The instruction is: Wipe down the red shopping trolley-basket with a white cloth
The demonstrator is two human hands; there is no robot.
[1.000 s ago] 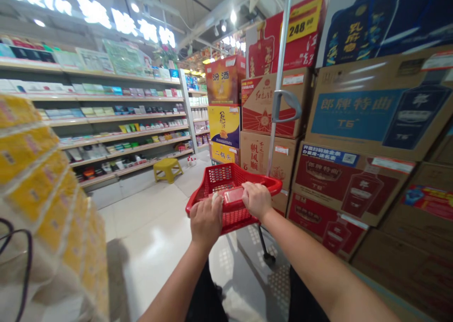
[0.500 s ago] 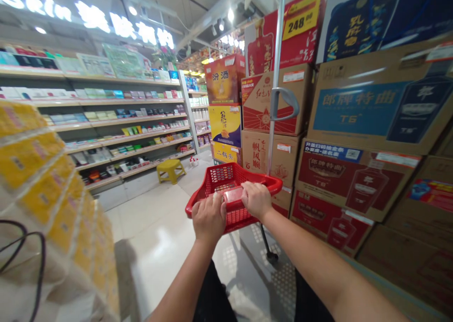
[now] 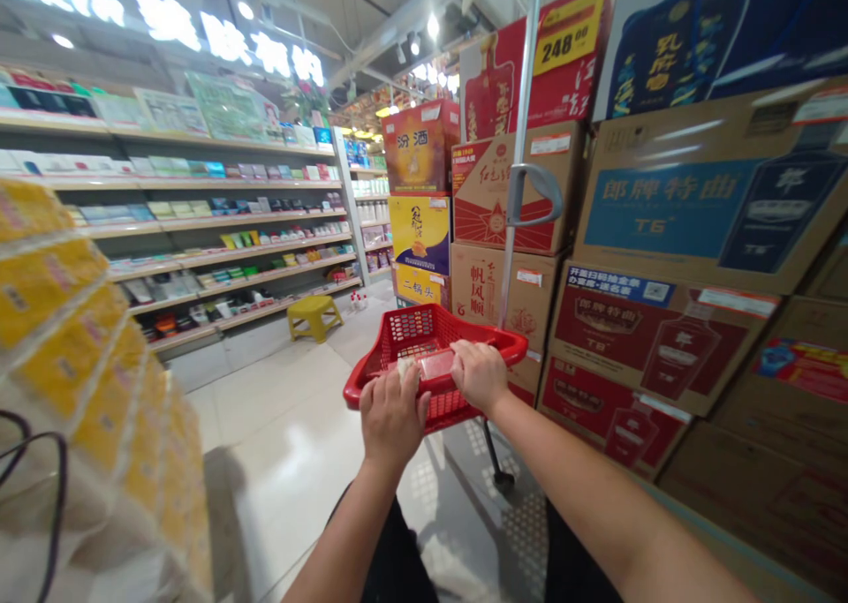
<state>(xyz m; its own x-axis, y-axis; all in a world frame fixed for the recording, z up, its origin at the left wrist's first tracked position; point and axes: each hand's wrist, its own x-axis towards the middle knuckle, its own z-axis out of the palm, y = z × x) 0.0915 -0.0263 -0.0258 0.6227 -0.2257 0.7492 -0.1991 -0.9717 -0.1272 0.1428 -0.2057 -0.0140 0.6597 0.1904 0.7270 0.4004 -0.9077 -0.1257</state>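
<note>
A red plastic shopping cart (image 3: 371,373) with a perforated basket stands right in front of me. My left hand (image 3: 392,406) is wrapped over the left part of its handle bar, fingers closed. Further right on the same bar, my right hand (image 3: 478,373) grips with its fingers curled over the top. Between the two hands a stretch of the red handle (image 3: 437,365) shows. Something pale, too small to make out, lies by the left fingertips. One black caster wheel (image 3: 503,481) is visible under the cart.
Stacked liquor cartons (image 3: 662,329) line the right side. A metal pole with a grey loop handle (image 3: 538,195) rises before them. Shelves of boxed goods (image 3: 225,184) run along the left, with a yellow stool (image 3: 314,318) below. Yellow packages (image 3: 86,365) are piled at near left.
The shelves, stool and yellow packages have shifted slightly left in view. My left hand's fingers have moved a little on the handle; both hands stay on it.
</note>
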